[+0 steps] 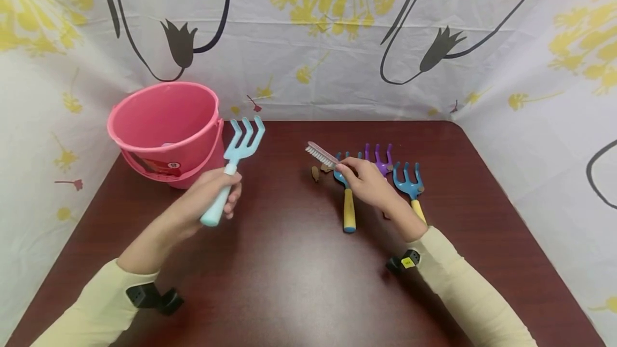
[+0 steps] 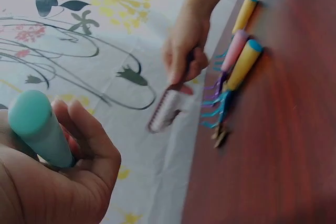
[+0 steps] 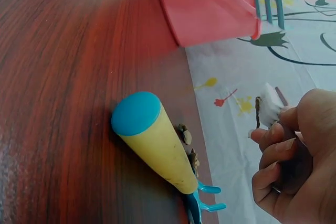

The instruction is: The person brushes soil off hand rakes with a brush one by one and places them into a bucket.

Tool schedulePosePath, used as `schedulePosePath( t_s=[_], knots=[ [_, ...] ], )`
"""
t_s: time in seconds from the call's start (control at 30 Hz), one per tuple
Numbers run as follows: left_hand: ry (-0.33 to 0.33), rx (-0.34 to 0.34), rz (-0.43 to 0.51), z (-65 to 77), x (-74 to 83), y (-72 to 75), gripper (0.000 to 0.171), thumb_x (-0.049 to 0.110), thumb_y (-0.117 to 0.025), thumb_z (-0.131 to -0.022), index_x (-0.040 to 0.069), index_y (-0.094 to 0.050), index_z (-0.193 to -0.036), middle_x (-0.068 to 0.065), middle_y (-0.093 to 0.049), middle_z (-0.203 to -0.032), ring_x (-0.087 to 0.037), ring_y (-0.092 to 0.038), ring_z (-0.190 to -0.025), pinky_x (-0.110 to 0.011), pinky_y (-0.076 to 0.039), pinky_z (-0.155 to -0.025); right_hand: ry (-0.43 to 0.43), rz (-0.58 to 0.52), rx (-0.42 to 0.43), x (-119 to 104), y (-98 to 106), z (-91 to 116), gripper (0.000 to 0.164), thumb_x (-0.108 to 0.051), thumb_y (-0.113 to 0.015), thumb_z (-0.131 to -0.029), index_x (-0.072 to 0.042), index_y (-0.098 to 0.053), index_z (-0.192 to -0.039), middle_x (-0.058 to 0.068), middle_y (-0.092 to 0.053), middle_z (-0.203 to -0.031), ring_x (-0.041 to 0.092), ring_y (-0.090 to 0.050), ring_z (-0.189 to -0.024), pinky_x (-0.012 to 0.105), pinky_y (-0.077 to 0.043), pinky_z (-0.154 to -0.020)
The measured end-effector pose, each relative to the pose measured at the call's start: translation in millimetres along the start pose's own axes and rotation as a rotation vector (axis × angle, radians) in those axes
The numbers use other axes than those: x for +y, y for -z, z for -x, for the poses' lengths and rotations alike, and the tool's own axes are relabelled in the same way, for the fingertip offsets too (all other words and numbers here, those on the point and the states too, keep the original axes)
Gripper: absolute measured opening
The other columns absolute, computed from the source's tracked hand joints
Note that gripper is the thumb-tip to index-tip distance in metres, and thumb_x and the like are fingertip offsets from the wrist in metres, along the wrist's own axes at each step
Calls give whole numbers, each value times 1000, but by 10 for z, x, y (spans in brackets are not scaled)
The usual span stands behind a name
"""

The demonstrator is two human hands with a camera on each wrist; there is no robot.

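My left hand [image 1: 212,194] grips the handle of a light-blue hand rake [image 1: 246,141], its three tines pointing up, beside the pink bucket [image 1: 168,117]. In my right hand [image 1: 368,181] is a brush [image 1: 322,154] with white bristles, pinched by its handle and raised over the tools. Below it on the table lie a blue hand rake with a yellow handle [image 1: 349,210], a purple rake [image 1: 382,159] and another blue rake [image 1: 409,181]. A pink handle [image 2: 234,51] shows between the yellow ones in the left wrist view.
Small brown dry pieces [image 1: 315,173] lie near the rakes. The dark red-brown table [image 1: 284,261] meets a white patterned cloth [image 1: 337,79] at the back and sides. Something pale sits inside the bucket, mostly hidden by its wall.
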State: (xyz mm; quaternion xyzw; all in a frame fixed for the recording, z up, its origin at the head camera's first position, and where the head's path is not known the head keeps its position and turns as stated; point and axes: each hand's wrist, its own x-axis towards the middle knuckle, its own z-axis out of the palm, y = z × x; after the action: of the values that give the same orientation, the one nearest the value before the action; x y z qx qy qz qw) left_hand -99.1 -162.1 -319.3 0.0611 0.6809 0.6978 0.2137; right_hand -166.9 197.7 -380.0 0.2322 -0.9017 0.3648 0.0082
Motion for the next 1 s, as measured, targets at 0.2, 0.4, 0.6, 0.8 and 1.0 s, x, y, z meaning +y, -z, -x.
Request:
schedulePosePath(
  t_s=[0.2,0.4,0.6,0.8,1.0],
  knots=[
    [-8,44,-20,166,265,229,22,20,-48,-106,-1,-42,-106,-3,-53,-74,-11,-55,-57,-26,-53,-57,-3,0,11,30,8,0,37,-29,-47,-110,1,-67,-119,2,-47,-66,18,-42,-53,36,-39,-54],
    [2,100,-81,301,463,403,28,23,-53,-105,0,-37,-111,-5,-54,-74,-13,-58,-58,-26,-55,-58,-37,-8,6,74,25,22,38,-30,-47,-109,0,-66,-123,3,-49,-69,19,-44,-55,36,-39,-54],
    [116,178,-8,273,639,614,36,29,-58,-104,2,-39,-118,-3,-58,-78,-13,-61,-62,-25,-56,-63,-34,-7,11,91,33,21,36,-29,-49,-109,-1,-66,-122,3,-48,-67,20,-43,-55,34,-38,-51],
    [194,227,5,118,809,937,26,28,-60,-103,5,-56,-114,-5,-62,-81,-15,-60,-62,-26,-56,-61,-29,-17,11,69,11,0,36,-30,-50,-109,-1,-66,-122,3,-49,-70,20,-45,-56,33,-38,-50],
    [225,209,-61,-14,843,1161,20,27,-59,-104,9,-68,-106,-6,-64,-81,-15,-62,-64,-24,-55,-62,-47,-20,7,96,34,15,36,-28,-50,-109,1,-66,-124,12,-61,-85,21,-47,-61,34,-40,-53]
  ],
)
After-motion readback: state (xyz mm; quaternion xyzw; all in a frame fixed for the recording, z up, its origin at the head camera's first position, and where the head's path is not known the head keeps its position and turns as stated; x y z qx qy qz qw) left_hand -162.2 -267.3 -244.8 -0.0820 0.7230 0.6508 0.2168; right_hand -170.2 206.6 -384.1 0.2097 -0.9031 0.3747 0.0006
